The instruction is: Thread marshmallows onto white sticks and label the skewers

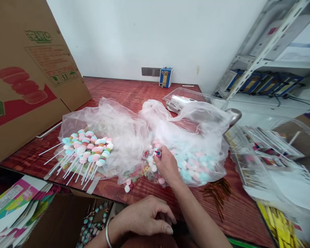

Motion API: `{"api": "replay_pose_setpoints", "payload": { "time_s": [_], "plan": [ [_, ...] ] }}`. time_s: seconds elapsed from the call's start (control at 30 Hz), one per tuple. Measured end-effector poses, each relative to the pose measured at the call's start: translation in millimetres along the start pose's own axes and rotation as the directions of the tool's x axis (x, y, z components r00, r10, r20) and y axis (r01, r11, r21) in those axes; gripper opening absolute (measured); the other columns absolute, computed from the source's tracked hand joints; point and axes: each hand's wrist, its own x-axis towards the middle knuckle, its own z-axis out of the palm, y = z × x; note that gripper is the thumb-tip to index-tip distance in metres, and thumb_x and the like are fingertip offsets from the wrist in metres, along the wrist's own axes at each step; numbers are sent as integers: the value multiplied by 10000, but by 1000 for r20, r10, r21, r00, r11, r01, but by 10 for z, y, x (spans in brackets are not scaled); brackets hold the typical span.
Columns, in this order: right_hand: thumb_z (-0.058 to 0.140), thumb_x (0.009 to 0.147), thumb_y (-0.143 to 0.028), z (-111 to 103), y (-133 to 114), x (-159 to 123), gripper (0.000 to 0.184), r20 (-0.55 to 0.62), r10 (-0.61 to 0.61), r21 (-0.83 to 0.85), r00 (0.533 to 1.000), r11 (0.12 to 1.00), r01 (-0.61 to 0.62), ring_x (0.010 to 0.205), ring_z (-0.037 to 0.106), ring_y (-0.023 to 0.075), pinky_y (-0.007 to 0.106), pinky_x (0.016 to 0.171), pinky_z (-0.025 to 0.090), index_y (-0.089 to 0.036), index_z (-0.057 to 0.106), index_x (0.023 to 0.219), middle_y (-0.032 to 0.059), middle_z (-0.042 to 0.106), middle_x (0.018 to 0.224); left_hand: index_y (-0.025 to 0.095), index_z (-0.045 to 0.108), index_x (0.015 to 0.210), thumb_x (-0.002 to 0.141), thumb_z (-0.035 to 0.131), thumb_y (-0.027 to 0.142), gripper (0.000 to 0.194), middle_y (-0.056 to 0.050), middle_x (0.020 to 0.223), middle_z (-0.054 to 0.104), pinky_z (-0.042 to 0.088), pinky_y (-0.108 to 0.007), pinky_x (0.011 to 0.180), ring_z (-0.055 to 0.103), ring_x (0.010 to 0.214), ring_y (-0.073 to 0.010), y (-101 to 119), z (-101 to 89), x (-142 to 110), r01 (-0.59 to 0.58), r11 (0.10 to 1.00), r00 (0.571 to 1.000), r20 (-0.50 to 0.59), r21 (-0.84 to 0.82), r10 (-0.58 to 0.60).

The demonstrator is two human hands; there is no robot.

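My right hand point(168, 165) pinches a small white packet with a red and blue print point(157, 153) between thumb and fingers. It is over the edge of a clear bag of pink, white and blue marshmallows point(195, 167). A second small printed packet point(145, 155) lies just left of its fingertips. My left hand point(150, 215), with a bracelet point(107, 233) on the wrist, rests low at the table's front edge. Its fingers are loosely bent, thumb apart, and nothing shows in them. Marshmallow skewers on white sticks point(89, 148) lie in a pile on another clear bag point(119, 127).
A big cardboard box point(33, 69) stands at the left. Gold twist ties point(217, 194) lie right of the marshmallow bag. A clear tray point(212, 100) is behind it; another clear container point(281, 186) with sticks and packets is at right. Several marshmallow strings point(93, 220) lie in a box below.
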Motion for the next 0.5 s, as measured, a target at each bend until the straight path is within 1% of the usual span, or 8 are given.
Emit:
{"api": "replay_pose_setpoints", "payload": {
  "time_s": [0.03, 0.1, 0.2, 0.23, 0.3, 0.37, 0.43, 0.5],
  "plan": [
    [532, 848, -216, 14, 3, 9, 79, 14, -4, -8, 1000, 1000, 4, 749, 569, 189, 278, 656, 369, -193, 603, 872, 38, 658, 816, 184, 764, 1010, 765, 715, 239, 256, -55, 936, 752, 499, -243, 704, 663, 777, -162, -22, -4, -15, -4, 1000, 1000, -28, -23, 3],
    [478, 891, -227, -8, 37, -6, 166, 45, -8, -23, 999, 1000, 9, 681, 549, 176, 276, 633, 352, -209, 594, 773, 15, 630, 720, 182, 767, 973, 764, 694, 203, 222, -42, 895, 751, 497, -249, 731, 657, 782, -157, -69, -20, -28, 6, 993, 996, -91, -115, -16],
    [392, 953, -293, -116, 132, -53, 322, 87, -9, -52, 996, 999, 14, 696, 573, 196, 299, 663, 386, -207, 617, 739, 41, 637, 720, 159, 763, 930, 786, 694, 284, 202, -38, 791, 729, 498, -256, 692, 636, 685, -137, -121, -30, 32, 43, 921, 983, -149, -386, -108],
    [358, 967, -300, -161, 167, -65, 352, 94, -21, -55, 995, 998, 27, 763, 600, 209, 310, 706, 411, -200, 643, 786, 66, 664, 800, 149, 759, 930, 790, 703, 338, 242, -48, 794, 726, 500, -258, 676, 633, 658, -132, -125, -26, 72, 37, 872, 978, -162, -489, -132],
    [315, 979, -298, -256, 234, -83, 385, 85, -75, -30, 994, 997, 78, 994, 615, 235, 336, 844, 439, -181, 682, 961, 121, 678, 1073, 121, 752, 940, 788, 718, 429, 345, -93, 867, 730, 509, -267, 677, 648, 659, -134, -104, -12, 172, -12, 749, 970, -190, -662, -153],
    [323, 979, -320, -365, 286, -102, 402, 38, -131, 33, 991, 991, 130, 1177, 558, 246, 355, 947, 429, -171, 669, 1119, 145, 598, 1305, 96, 744, 967, 801, 717, 454, 395, -144, 956, 725, 519, -281, 714, 673, 716, -151, -54, 3, 287, -80, 621, 965, -217, -780, -147],
    [358, 973, -363, -497, 320, -133, 396, -3, -134, 121, 991, 984, 134, 1141, 577, 248, 357, 925, 452, -170, 670, 1122, 139, 620, 1272, 97, 729, 1037, 825, 716, 406, 375, -165, 1038, 713, 520, -303, 791, 689, 816, -173, 2, 5, 416, -158, 495, 959, -253, -854, -130],
    [391, 969, -405, -648, 337, -181, 363, 36, -83, 225, 996, 972, 73, 927, 627, 224, 325, 802, 482, -184, 679, 979, 83, 693, 997, 129, 703, 1131, 840, 717, 343, 361, -156, 1132, 693, 503, -332, 886, 680, 956, -200, 45, -8, 562, -249, 353, 950, -299, -902, -93]
  ]
}}
